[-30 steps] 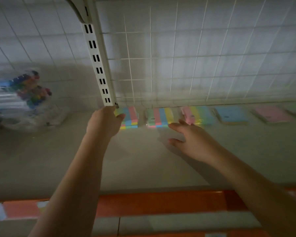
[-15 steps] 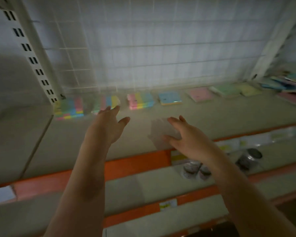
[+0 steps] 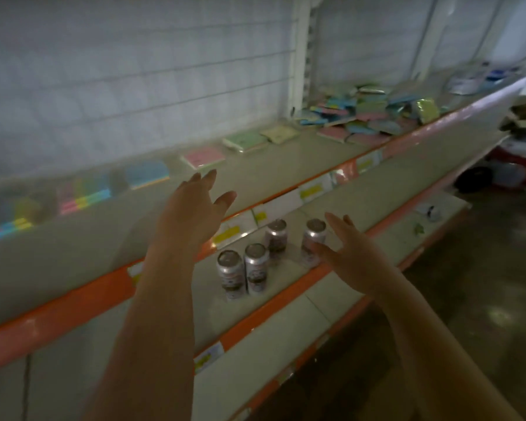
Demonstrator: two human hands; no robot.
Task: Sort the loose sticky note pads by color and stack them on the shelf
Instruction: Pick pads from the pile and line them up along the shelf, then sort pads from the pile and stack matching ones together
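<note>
The head view looks along a store shelf (image 3: 286, 168) with an orange front edge, backed by a white wire grid panel (image 3: 134, 71). Both bare arms reach forward, and neither hand holds anything. The left hand (image 3: 195, 205) hovers above the shelf's front part with its fingers straight and slightly spread, thumb out to the side. The right hand (image 3: 346, 253) is lower, over the shelf below, fingers straight and apart, just in front of one of four drink cans (image 3: 255, 262) standing there. Along the back of the upper shelf, sorted sticky note pads lie in a row: blurred multicoloured stacks (image 3: 82, 196) at the left, then a blue stack (image 3: 148, 174), a pink stack (image 3: 202, 158), a green stack (image 3: 245, 140) and a pale yellow stack (image 3: 281, 133). Farther right, past a white upright post (image 3: 298, 56), a loose pile of sticky note pads (image 3: 368, 113) in blue, pink, green and yellow lies jumbled on the same shelf, well apart from both hands. Price labels (image 3: 310, 189) sit along the orange edge.
</note>
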